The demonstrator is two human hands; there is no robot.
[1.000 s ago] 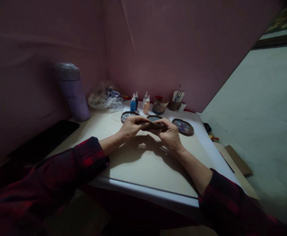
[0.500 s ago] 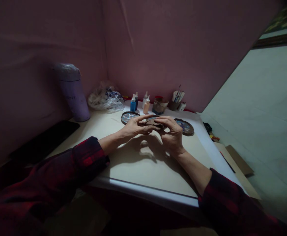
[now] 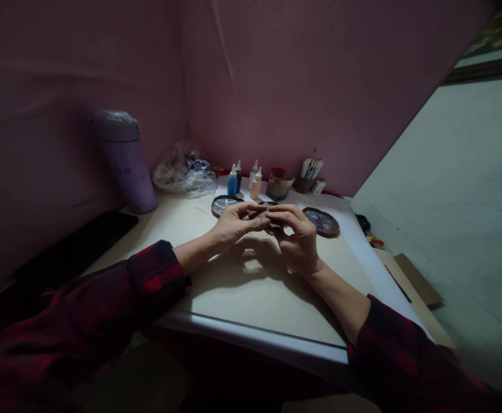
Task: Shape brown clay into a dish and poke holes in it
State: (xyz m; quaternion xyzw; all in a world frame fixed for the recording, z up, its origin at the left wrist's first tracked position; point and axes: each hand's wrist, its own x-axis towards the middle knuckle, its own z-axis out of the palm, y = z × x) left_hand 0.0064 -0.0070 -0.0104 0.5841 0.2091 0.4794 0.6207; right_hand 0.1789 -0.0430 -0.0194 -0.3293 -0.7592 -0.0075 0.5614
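Above the table my left hand [image 3: 234,226] and my right hand [image 3: 300,238] meet, both closed around a brown clay piece [image 3: 273,230]. My fingers hide most of it, so its full shape cannot be made out. The fingertips of the two hands come together over it. Just behind my left hand lies a round dark-rimmed disc [image 3: 224,204] with a pale blue, light-streaked face. To the right of my right hand is another brown-rimmed disc [image 3: 322,222] with a blue and purple face.
Small nozzle bottles, among them a blue bottle [image 3: 232,182] and an orange bottle [image 3: 256,186], stand at the back. Nearby are a jar [image 3: 279,187], a holder of pens [image 3: 306,182], a crumpled plastic bag [image 3: 185,176], a purple tumbler [image 3: 129,172] and a black flat object [image 3: 77,248].
Both hands have drawn closer together over the clay piece. The piece has turned, and less of its broad brown surface shows. Things on the table stay put.
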